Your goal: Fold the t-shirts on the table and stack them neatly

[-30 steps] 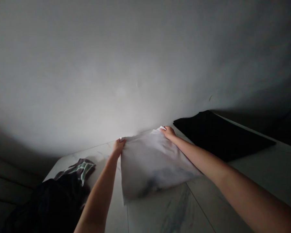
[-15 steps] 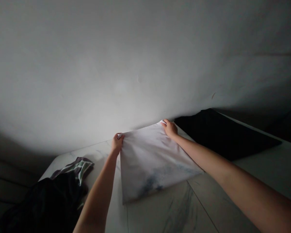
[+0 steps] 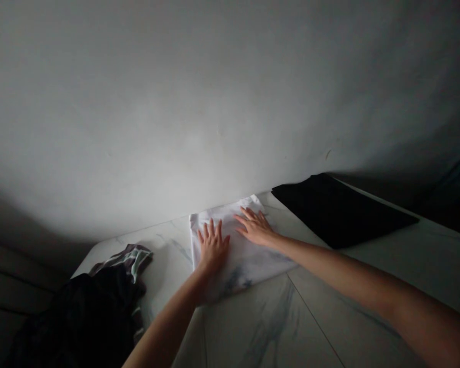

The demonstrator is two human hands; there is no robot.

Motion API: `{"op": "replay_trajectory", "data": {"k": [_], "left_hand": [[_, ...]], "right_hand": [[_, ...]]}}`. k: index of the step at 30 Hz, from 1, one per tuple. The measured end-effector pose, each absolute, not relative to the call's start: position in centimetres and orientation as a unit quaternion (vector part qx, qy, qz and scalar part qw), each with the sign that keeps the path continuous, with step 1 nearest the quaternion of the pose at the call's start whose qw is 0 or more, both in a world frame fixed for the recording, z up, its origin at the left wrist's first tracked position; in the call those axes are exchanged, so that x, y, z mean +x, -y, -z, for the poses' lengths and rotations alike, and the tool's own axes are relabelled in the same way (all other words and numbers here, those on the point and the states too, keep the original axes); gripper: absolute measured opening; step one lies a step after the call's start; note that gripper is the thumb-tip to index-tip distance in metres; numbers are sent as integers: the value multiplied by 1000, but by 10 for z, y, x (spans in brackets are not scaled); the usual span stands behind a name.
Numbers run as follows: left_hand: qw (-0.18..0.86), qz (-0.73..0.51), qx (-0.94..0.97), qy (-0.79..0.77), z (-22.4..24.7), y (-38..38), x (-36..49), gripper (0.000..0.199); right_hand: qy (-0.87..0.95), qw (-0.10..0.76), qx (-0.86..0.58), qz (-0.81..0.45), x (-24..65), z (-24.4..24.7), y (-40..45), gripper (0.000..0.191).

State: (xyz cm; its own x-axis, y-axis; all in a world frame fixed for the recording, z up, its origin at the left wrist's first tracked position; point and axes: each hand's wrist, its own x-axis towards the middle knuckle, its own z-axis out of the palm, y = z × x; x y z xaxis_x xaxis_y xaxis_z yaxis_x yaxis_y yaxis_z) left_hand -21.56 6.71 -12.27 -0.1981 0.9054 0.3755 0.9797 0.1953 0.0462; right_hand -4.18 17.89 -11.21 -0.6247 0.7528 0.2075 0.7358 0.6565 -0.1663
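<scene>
**Pressing down: left hand (image 3: 212, 248) and right hand (image 3: 255, 228) lie spread on the white cloth (image 3: 245, 268)**

On my feed, the big change is in the grip. A moment ago both hands were pinching the far corners of the cloth; now neither pinches anything. Both are wide open, fingers fanned, palms flat on top. The left sits near the cloth's left edge, the right further up and toward the middle, with their fingertips just apart.

The cloth has changed too. It was a broad sheet with a long point reaching toward me, and now it's a much more compact shape on the table (image 3: 253, 327), with its far edge close to the wall (image 3: 214, 102). It looks doubled over, though the hands and poor light hide any fold line, so I can't confirm that. What this means from here is that the cloth is now being held by pressure rather than lifted by its corners.

To the right, a black cloth (image 3: 333, 209) lies flat on the table, well clear of the right hand. To the left, a striped cloth (image 3: 132, 258) rests against a dark heap (image 3: 80, 322) at the table's edge, just past the left forearm.
</scene>
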Motion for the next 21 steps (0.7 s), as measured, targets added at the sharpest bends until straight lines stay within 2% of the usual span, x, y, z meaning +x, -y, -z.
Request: {"op": "replay_trajectory", "data": {"k": [3, 9, 13, 18, 21], "left_hand": [[88, 119, -633, 760, 134, -46, -223, 47], [91, 175, -548, 813, 120, 22, -242, 49], [-74, 219, -529, 817, 102, 62, -216, 43], [-329, 275, -464, 775, 78, 108, -173, 33], [-458, 203, -482, 719, 75, 153, -159, 43]], "right_hand": [[884, 91, -456, -46, -19, 113, -170, 55], [798, 95, -594, -47, 46, 93, -138, 48], [802, 73, -585, -93, 74, 91, -98, 37], [788, 156, -554, -218, 128, 91, -61, 34], [763, 76, -522, -374, 191, 93, -36, 40]]}}
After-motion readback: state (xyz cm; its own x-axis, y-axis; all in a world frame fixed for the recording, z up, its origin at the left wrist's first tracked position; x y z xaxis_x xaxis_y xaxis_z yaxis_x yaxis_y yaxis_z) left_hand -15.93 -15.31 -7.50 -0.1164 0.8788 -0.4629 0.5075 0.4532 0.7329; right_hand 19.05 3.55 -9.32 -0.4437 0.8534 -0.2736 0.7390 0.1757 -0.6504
